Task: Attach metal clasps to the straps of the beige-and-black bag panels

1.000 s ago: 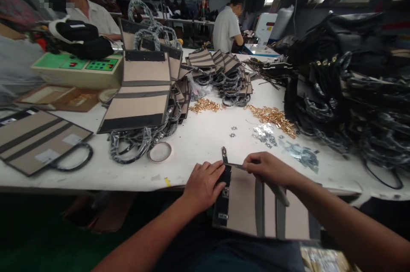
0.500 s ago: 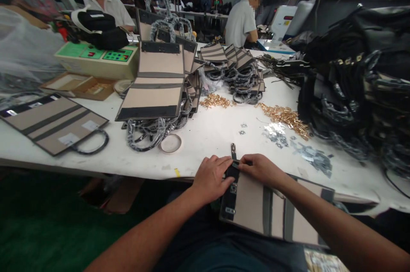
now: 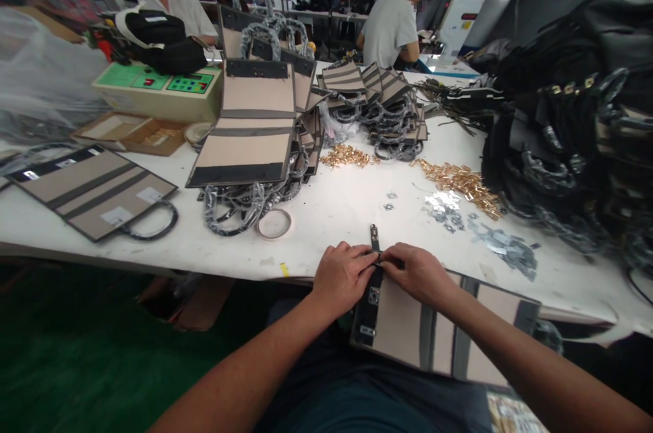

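Observation:
A beige bag panel [image 3: 400,324] with dark stripes lies over the table's front edge and my lap. Along its left edge runs a black band with small metal fittings. My left hand [image 3: 343,278] is closed on this band, its fingertips pressing near the top corner. At the same corner my right hand [image 3: 415,274] pinches with thumb and finger; whatever is between them is too small and hidden to name. A short black strap [image 3: 374,234] with a metal fitting sticks out beyond the fingertips onto the table.
On the white table [image 3: 331,209] lie loose gold-coloured fittings [image 3: 462,185] and thin metal plates [image 3: 505,249]. A tape roll [image 3: 274,223] sits by stacked bag panels [image 3: 249,154]. Black bags [image 3: 551,147] are heaped right. A person [image 3: 390,25] works across the table.
My fingertips have drawn closer together at the panel's top corner. The small piece seen by my right fingertips is now mostly covered. The camera view has shifted slightly.

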Motion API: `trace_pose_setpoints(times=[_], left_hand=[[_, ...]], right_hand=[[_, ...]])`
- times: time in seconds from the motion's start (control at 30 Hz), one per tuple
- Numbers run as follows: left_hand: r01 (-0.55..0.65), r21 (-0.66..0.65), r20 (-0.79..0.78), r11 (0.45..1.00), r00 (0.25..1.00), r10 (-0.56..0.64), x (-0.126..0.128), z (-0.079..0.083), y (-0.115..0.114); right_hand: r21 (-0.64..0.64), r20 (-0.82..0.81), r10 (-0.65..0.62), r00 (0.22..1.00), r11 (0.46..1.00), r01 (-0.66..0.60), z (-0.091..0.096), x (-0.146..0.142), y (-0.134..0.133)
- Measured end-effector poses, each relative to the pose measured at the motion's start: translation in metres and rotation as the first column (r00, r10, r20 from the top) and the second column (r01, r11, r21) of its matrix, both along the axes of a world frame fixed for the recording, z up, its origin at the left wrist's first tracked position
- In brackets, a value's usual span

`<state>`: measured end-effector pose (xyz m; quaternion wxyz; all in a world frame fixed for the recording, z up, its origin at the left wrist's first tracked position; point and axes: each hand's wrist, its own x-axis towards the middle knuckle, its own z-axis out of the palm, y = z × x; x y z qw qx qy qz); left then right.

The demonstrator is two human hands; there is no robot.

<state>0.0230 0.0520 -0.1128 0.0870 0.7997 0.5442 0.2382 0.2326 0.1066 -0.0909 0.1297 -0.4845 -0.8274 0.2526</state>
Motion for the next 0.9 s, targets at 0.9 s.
trace_pose_setpoints(times=[0.9], left_hand=[[-0.156,-0.082,0.147,0.984,0.975,0.167,0.019,0.001,0.008]], right_hand=[[-0.141,-0.226,0.026,0.974,0.988,-0.059,-0.001,0.007,0.009]])
